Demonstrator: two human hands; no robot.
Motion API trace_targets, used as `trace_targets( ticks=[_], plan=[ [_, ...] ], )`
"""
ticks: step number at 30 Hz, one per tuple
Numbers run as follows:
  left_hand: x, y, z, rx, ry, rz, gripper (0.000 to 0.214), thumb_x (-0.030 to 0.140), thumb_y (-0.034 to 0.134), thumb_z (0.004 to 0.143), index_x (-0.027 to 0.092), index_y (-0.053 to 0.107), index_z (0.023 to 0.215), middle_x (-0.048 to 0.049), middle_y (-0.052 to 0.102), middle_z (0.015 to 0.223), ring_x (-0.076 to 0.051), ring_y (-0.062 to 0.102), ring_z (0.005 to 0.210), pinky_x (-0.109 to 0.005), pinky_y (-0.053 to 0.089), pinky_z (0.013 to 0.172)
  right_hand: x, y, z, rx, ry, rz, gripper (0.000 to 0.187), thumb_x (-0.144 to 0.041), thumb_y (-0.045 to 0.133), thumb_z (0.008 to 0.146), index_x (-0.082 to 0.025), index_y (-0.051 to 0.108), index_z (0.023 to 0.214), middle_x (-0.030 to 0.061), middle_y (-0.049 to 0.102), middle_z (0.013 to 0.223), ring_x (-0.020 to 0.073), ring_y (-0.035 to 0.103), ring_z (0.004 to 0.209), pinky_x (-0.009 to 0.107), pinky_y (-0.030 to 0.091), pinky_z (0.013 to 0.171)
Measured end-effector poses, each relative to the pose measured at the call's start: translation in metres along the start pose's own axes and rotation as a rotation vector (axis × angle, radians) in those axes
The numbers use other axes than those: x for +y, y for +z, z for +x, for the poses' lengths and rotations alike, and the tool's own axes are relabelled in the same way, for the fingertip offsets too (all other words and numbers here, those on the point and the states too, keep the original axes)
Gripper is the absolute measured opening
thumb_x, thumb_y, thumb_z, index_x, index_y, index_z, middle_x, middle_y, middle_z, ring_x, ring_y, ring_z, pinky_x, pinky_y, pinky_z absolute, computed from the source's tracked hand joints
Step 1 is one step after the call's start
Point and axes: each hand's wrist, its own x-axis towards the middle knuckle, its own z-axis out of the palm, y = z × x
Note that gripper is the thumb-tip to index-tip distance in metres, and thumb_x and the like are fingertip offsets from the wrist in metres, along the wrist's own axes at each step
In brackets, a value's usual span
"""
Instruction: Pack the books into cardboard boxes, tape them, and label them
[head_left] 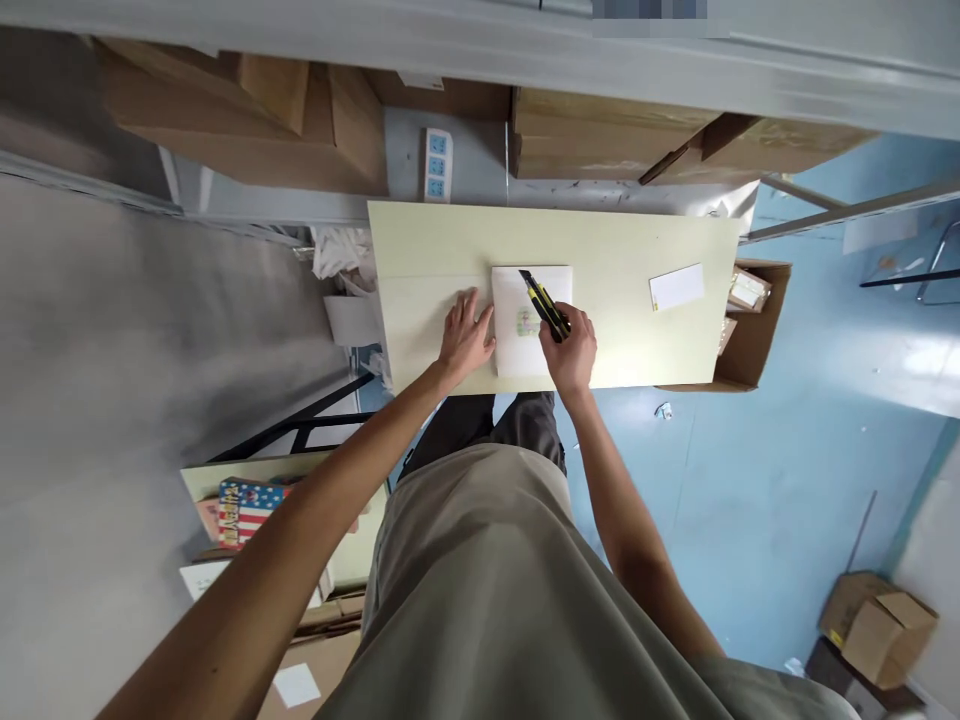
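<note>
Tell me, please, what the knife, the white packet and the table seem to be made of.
The knife looks like plastic, with a matt yellow and black body; its blade is too small to judge. The packet seems to be paper: flat, white and matt, with a small coloured print. The table is probably laminated board: pale yellow, smooth, with a faint sheen.

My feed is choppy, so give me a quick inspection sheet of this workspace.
Surface: pale table, flat.
Job's things: white package lies flat mid-table; yellow-black utility knife over it.
Clutter: white card toward the table's right.
Grips: left hand open, flat at the package's left edge; right hand shut on the utility knife.
Cables: nothing seen; power strip behind the table.
Surroundings: cardboard boxes stacked behind, open carton at the table's right end, blue floor.
</note>
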Motion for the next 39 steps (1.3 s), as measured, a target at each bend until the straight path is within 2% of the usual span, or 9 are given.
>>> trace_targets(
  ticks=[3, 7, 12, 16, 21, 25, 31, 35, 39],
  plan=[
    [-0.011, -0.009, 0.003, -0.048, 0.086, 0.067, 0.086, 0.032, 0.083, 0.092, 0.012, 0.056, 0.171, -0.0277, 0.024, 0.193, -0.052, 0.017, 0.181, -0.072, 0.018, 0.144, -0.005, 0.024, -0.010, -0.038, 0.036, -0.028, 0.038, -0.031, 0.064, 0.102, -0.025, 0.069, 0.139, 0.0160, 0.075, 0.135, 0.0318, 0.076, 0.119, 0.050, 0.067, 0.105],
    [-0.028, -0.030, 0.011, -0.153, 0.248, 0.222, 0.096, 0.046, 0.076, 0.101, 0.008, 0.040, 0.182, -0.0274, 0.021, 0.194, -0.049, 0.012, 0.183, -0.069, 0.014, 0.146, -0.018, 0.046, -0.009, -0.108, 0.101, -0.160, 0.052, -0.030, 0.061, 0.101, -0.022, 0.065, 0.152, 0.0187, 0.071, 0.145, 0.0306, 0.078, 0.112, 0.047, 0.068, 0.096],
    [-0.045, -0.048, 0.021, -0.226, 0.371, 0.320, 0.095, 0.049, 0.065, 0.109, 0.008, 0.028, 0.187, -0.0257, 0.022, 0.194, -0.046, 0.015, 0.183, -0.066, 0.016, 0.147, -0.040, 0.064, 0.006, -0.311, 0.058, -0.333, 0.072, -0.028, 0.050, 0.109, -0.014, 0.043, 0.180, 0.0219, 0.077, 0.138, 0.0320, 0.078, 0.112, 0.043, 0.065, 0.096],
    [-0.051, -0.051, 0.025, -0.233, 0.372, 0.354, 0.095, 0.047, 0.061, 0.111, 0.008, 0.023, 0.188, -0.0255, 0.020, 0.195, -0.044, 0.019, 0.182, -0.062, 0.020, 0.146, -0.058, 0.074, 0.014, -0.430, 0.049, -0.470, 0.078, -0.025, 0.045, 0.113, -0.018, 0.027, 0.189, 0.0218, 0.076, 0.139, 0.0317, 0.077, 0.110, 0.042, 0.062, 0.097],
    [-0.045, -0.054, 0.029, -0.241, 0.352, 0.390, 0.097, 0.046, 0.064, 0.110, 0.013, 0.018, 0.190, -0.0227, 0.018, 0.196, -0.043, 0.021, 0.181, -0.058, 0.026, 0.144, -0.063, 0.082, 0.022, -0.488, 0.075, -0.553, 0.081, -0.023, 0.043, 0.115, -0.018, 0.016, 0.191, 0.0240, 0.071, 0.146, 0.0310, 0.076, 0.111, 0.041, 0.060, 0.096],
    [-0.035, -0.057, 0.031, -0.239, 0.340, 0.396, 0.094, 0.042, 0.059, 0.112, 0.012, 0.015, 0.190, -0.0234, 0.022, 0.195, -0.044, 0.025, 0.180, -0.060, 0.031, 0.141, -0.062, 0.087, 0.028, -0.513, 0.076, -0.589, 0.080, -0.021, 0.042, 0.115, -0.018, 0.017, 0.191, 0.0250, 0.070, 0.147, 0.0312, 0.076, 0.112, 0.043, 0.060, 0.097],
    [-0.023, -0.057, 0.033, -0.214, 0.313, 0.374, 0.094, 0.048, 0.061, 0.112, 0.013, 0.019, 0.189, -0.0249, 0.029, 0.192, -0.046, 0.030, 0.176, -0.062, 0.039, 0.136, -0.065, 0.092, 0.030, -0.532, 0.061, -0.667, 0.079, -0.021, 0.041, 0.117, -0.022, 0.013, 0.192, 0.0252, 0.068, 0.150, 0.0323, 0.076, 0.112, 0.045, 0.060, 0.097],
    [-0.019, -0.058, 0.034, -0.231, 0.291, 0.379, 0.093, 0.048, 0.061, 0.112, 0.011, 0.022, 0.188, -0.0252, 0.028, 0.192, -0.046, 0.031, 0.175, -0.061, 0.040, 0.136, -0.064, 0.094, 0.031, -0.530, 0.034, -0.673, 0.085, -0.017, 0.044, 0.115, -0.023, 0.009, 0.192, 0.0272, 0.068, 0.152, 0.0324, 0.077, 0.112, 0.045, 0.060, 0.097],
    [-0.020, -0.057, 0.035, -0.240, 0.281, 0.371, 0.094, 0.051, 0.063, 0.111, 0.012, 0.023, 0.188, -0.0250, 0.027, 0.192, -0.046, 0.031, 0.175, -0.062, 0.040, 0.136, -0.061, 0.098, 0.030, -0.523, 0.022, -0.658, 0.084, -0.017, 0.047, 0.114, -0.021, 0.014, 0.191, 0.0282, 0.067, 0.155, 0.0327, 0.078, 0.113, 0.044, 0.060, 0.098]
  ],
)
